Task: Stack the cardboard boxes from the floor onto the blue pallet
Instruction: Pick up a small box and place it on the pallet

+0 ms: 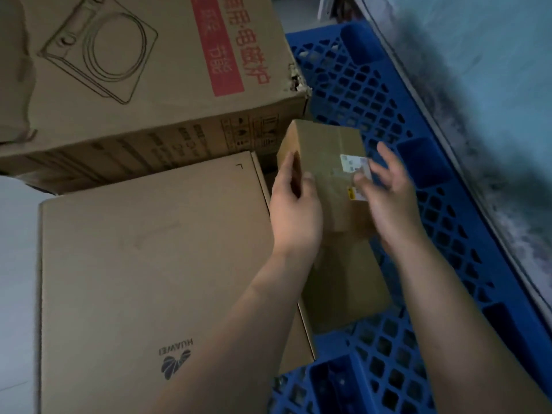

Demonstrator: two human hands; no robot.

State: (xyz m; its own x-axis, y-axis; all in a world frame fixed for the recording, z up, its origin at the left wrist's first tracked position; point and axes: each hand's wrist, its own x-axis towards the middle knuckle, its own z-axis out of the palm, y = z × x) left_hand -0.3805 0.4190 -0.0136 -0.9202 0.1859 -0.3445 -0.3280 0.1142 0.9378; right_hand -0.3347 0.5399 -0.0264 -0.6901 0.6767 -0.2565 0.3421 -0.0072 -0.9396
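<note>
A small taped cardboard box (327, 162) with a white label sits on the blue pallet (352, 85), on top of another brown box (346, 282). My left hand (294, 210) grips the small box's left side, thumb on top. My right hand (388, 192) hovers at its right side near the label, fingers spread and blurred. A wide flat box (149, 264) with a dark logo lies to the left. Behind it stands a large box (134, 70) with a printed appliance drawing and a red stripe.
A pale blue-grey wall (493, 100) runs along the pallet's right edge. Bare pallet grid shows at the top (358, 70) and at the bottom right (388, 369). A strip of light floor (15, 264) shows at the far left.
</note>
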